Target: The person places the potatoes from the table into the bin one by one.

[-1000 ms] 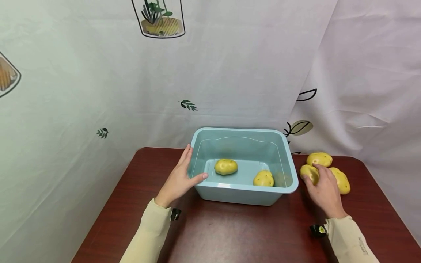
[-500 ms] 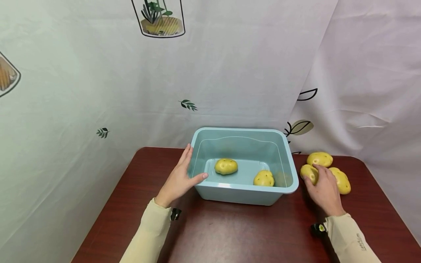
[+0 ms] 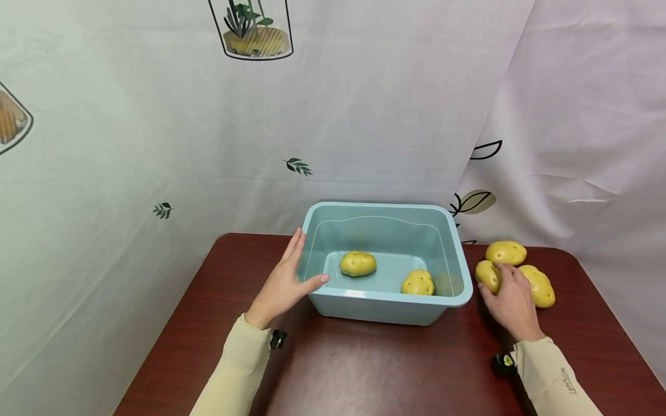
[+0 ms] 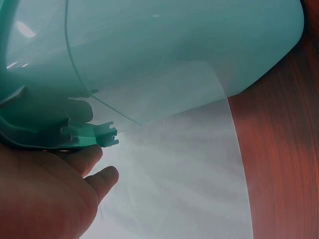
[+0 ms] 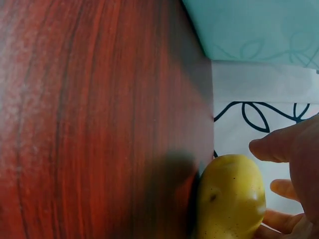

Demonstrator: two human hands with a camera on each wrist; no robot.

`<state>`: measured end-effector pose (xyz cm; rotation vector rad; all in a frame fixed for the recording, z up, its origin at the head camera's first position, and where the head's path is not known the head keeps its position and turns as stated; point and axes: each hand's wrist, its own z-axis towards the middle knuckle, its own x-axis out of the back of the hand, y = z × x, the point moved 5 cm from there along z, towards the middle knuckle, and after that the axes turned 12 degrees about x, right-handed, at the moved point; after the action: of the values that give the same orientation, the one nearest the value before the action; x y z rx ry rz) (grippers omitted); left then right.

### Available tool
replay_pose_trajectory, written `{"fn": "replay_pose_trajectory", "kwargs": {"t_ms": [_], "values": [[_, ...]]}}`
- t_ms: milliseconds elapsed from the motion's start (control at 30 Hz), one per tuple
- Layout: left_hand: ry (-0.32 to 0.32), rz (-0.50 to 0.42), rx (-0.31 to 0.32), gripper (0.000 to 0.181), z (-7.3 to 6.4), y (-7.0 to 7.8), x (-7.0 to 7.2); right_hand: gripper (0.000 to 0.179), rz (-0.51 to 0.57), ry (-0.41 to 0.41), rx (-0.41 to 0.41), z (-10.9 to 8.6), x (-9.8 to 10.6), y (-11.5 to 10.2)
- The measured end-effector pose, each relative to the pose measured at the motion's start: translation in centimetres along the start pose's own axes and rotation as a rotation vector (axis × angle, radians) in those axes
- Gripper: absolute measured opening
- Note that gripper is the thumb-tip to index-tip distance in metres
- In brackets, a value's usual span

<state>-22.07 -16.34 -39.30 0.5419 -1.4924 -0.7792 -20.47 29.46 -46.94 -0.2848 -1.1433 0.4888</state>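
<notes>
My left hand [image 3: 281, 287] is spread at the left end of a pale blue plastic tub [image 3: 374, 309], its fingers along the outer wall and its thumb by the front rim. In the left wrist view, two fingertips [image 4: 103, 181] show beside the tub's moulded edge. Inside the tub lie two yellow potatoes, one left of centre [image 3: 357, 263] and one near the front right [image 3: 418, 282]. My right hand [image 3: 512, 303] reaches over the nearest potato [image 5: 232, 199] of the group right of the tub. Its thumb [image 5: 271, 148] stands a little off that potato, with fingers partly behind it.
Two more potatoes lie close to the right hand, one behind it [image 3: 506, 252] and one at its right [image 3: 541, 287]. All stands on a dark red wooden table [image 3: 374, 370]. A pale printed cloth [image 3: 374, 115] hangs along the back edge.
My right hand has shifted very slightly toward me over the nearest potato, covering a bit more of it. The left hand, the tub and the other potatoes stay where they were.
</notes>
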Motion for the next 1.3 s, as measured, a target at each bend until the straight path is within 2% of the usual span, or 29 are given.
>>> {"fn": "replay_pose_trajectory", "kwargs": {"t_ms": [400, 933, 1300], "values": [[-0.002, -0.003, 0.004, 0.107, -0.09, 0.13, 0.04, 0.068, -0.007, -0.048, -0.009, 0.02, -0.51, 0.74], [-0.002, -0.001, 0.000, 0.106, -0.05, 0.02, 0.00, 0.066, -0.040, -0.002, 0.060, -0.23, -0.78, 0.70], [-0.007, -0.007, 0.001, 0.107, 0.00, 0.06, 0.02, 0.067, -0.056, -0.009, 0.056, -0.31, -0.94, 0.78]]}}
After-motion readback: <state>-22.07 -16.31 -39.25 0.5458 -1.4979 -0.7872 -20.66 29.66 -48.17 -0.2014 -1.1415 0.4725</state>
